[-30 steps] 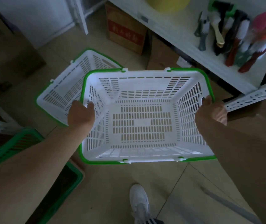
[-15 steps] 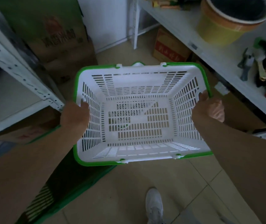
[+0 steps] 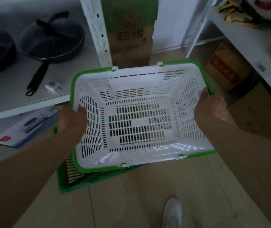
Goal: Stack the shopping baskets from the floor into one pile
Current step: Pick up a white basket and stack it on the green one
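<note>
The left hand point(image 3: 73, 119) and the right hand point(image 3: 211, 106) each grasp one short side of the white basket point(image 3: 139, 116) with a green rim, and hold it in the air above a green basket point(image 3: 72, 178) on the floor. To the left, a shelf point(image 3: 32, 102) carries 2 dark pans point(image 3: 50, 38). Behind the baskets stand a cardboard box point(image 3: 129, 35) and a white post point(image 3: 98, 30), and a white shoe point(image 3: 172, 211) is below.

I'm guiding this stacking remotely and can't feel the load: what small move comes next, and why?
Probably lower the white basket straight down, squaring it first. Both hands, left and right, grip its short sides, and it hangs in the air. A green basket on the floor shows under its near-left corner and through the slots, so it seems to be almost over the pile but skewed.
</note>
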